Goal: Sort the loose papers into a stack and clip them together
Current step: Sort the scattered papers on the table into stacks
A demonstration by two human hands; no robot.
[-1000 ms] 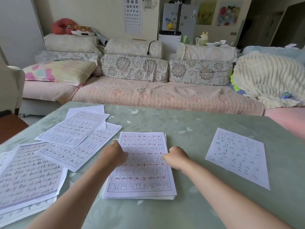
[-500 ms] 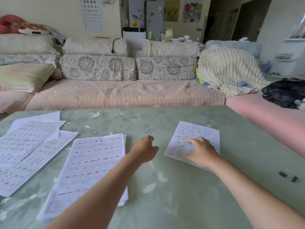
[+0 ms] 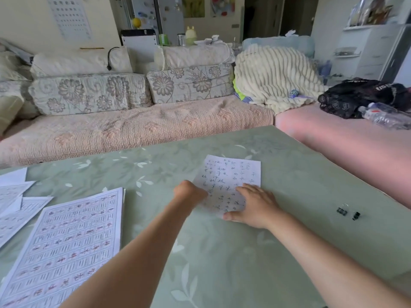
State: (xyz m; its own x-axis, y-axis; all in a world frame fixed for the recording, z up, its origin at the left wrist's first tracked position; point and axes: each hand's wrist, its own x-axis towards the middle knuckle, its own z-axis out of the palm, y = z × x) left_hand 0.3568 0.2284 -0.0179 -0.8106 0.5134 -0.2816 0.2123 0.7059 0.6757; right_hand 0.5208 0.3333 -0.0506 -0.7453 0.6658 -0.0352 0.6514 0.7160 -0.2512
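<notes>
Head view: right hand (image 3: 253,207) lies flat, fingers straight and spread, palm down on the near part of a handwritten sheet (image 3: 231,174), holding nothing. Left hand (image 3: 189,193) is at the sheet's left edge with its fingers curled under; cannot tell if it pinches the paper or only touches it. The sheet is flat on the green table (image 3: 222,274), about mid-table, a bit toward the far edge. Stack of printed sheets (image 3: 66,241) lies toward the near-left corner, well apart from the handwritten sheet. More loose papers (image 3: 13,203) overlap each other at the left edge. Two black binder clips (image 3: 341,211) sit just beside each other near the right edge, untouched. Sofa (image 3: 133,127) runs past the far edge.
</notes>
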